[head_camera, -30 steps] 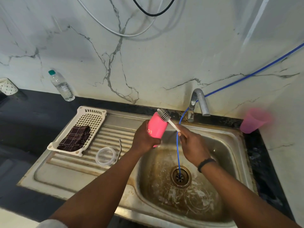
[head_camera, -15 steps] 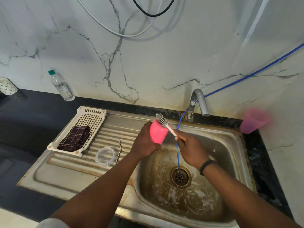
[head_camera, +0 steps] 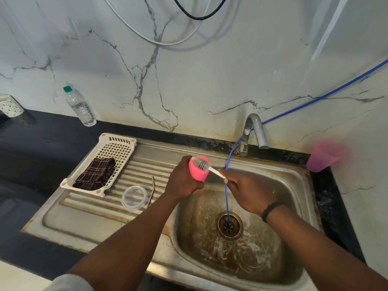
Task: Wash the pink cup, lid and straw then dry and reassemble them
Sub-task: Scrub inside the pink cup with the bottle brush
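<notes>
My left hand (head_camera: 182,181) grips the pink cup (head_camera: 197,170) over the left rim of the sink basin (head_camera: 294,185), its mouth turned toward the tap. My right hand (head_camera: 249,192) pinches the white handle of a bottle brush (head_camera: 206,166), whose bristle head sits at the cup's mouth. The clear round lid (head_camera: 134,197) lies flat on the ribbed drainboard (head_camera: 88,215). A thin metal straw (head_camera: 152,190) lies just right of the lid.
A white slotted tray (head_camera: 117,148) holding a dark checked cloth (head_camera: 95,174) sits on the drainboard. The tap (head_camera: 254,129) stands behind the basin; a blue tube (head_camera: 226,198) runs from it into the drain. A second pink cup (head_camera: 324,155) stands far right, a water bottle (head_camera: 79,106) at the wall.
The cup tipped so its mouth faces the tap side and dropped slightly. The brush head moved from outside the cup's top end to its mouth.
</notes>
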